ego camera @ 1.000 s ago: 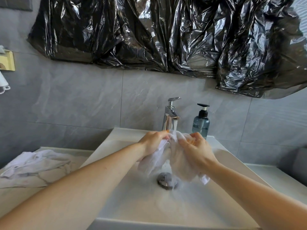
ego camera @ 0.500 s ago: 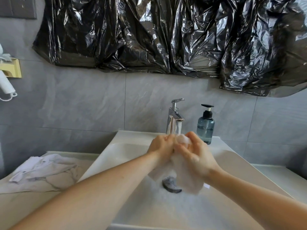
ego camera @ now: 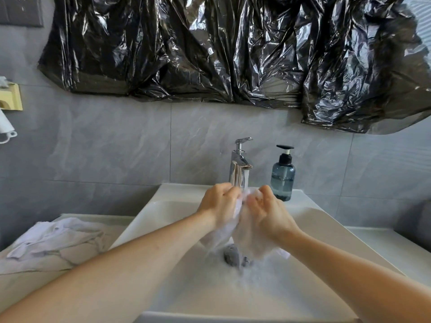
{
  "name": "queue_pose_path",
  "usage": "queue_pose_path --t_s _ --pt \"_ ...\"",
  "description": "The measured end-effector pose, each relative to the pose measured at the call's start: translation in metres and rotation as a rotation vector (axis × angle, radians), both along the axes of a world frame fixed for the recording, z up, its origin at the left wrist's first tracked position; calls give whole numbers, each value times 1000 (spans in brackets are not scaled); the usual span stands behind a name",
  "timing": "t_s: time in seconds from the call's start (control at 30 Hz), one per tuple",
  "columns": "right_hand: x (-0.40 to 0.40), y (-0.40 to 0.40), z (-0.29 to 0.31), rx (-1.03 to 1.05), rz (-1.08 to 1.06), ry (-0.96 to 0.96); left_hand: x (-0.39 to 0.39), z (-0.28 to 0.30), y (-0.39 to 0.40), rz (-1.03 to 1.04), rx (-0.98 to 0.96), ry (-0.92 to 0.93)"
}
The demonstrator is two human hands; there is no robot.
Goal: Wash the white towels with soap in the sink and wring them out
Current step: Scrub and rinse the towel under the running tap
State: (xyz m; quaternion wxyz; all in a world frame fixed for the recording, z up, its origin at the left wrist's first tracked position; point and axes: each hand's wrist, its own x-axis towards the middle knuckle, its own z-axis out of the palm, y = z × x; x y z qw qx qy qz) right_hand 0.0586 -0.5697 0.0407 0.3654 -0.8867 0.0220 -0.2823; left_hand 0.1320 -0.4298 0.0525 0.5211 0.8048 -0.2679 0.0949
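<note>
Towel in hand: we see a wet white towel [ego camera: 225, 231] bunched between both hands over the basin, its tail hanging toward the drain; held there, we judge, so suds and runoff fall inside.
Left hand: our left hand [ego camera: 219, 206] grips the bunched cloth at its 9 o'clock side, fingers curled round it.
Right hand: our right hand [ego camera: 263, 217] clasps the cloth from 3 o'clock, fingers curled, foam over the knuckles; we read the opposed hold as rubbing.
Sink: white sink [ego camera: 326, 231] with foamy water around the drain [ego camera: 233, 255].
Faucet: chrome faucet [ego camera: 240, 166] at 12 o'clock of the hands, with a pale stream under the spout.
Soap: dark pump soap bottle [ego camera: 283, 176] at 1 o'clock, within reach.
Waiting towel: a second white towel [ego camera: 56, 236] lies crumpled on the marble counter [ego camera: 35, 280] at 9 o'clock, apart from the basin.
Wall: black plastic sheeting [ego camera: 233, 47] above.
</note>
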Motion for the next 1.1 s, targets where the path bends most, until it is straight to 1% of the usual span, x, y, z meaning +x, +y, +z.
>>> queue_pose_path --t_s 0.07,0.13,0.17,0.23,0.27,0.33,0.37,0.4,0.43,0.47,0.5,0.57,0.6,0.67,0.7,0.77,0.83,0.9,0.97,1.03,1.1 --pt "7 -10 -4 61 -54 84 -3 0 -3 -36 38 -27" --pt "5 -14 -4 70 -68 127 -5 -2 -1 -31 127 -68" --pt "3 -14 -3 64 -65 120 -4 -3 1 -9 181 -114" --pt "-2 -14 0 52 -69 45 -2 0 8 85 290 -249" --pt "-3 -14 3 43 -81 5 1 3 12 144 308 -314" --pt "-3 -12 10 59 -108 -46 6 10 20 234 277 -391" --pt "-4 -12 12 92 -107 -49 7 12 23 257 274 -435" --pt "-4 -12 14 110 -107 -29 9 11 25 268 318 -467" --pt "-4 -13 15 85 -106 34 8 9 26 267 403 -466" --pt "-4 -13 13 7 -102 138 7 5 26 244 509 -424" --pt "-2 -16 9 -87 -93 269 6 1 24 189 595 -342" --pt "-1 -21 -1 -201 -75 497 8 -3 22 96 674 -140" --pt "-3 -24 -2 -191 -53 549 11 -3 22 62 697 -68" --pt "-7 -27 -4 -166 9 583 19 -3 22 -7 770 23" --pt "-9 -27 -3 -211 30 613 22 -2 22 -34 791 67" --pt "-10 -27 -3 -353 17 684 22 -3 22 -114 781 222" --pt "-6 -26 -6 -425 -24 685 20 -4 20 -181 792 332" --pt "0 -27 -10 -364 -31 629 21 -13 13 -224 856 319" --pt "4 -28 -14 -265 -53 537 21 -22 8 -192 880 226" --pt "6 -27 -12 -253 -92 426 21 -23 7 -108 801 139" --pt "3 -24 -6 -190 -73 284 17 -20 9 -22 710 22"
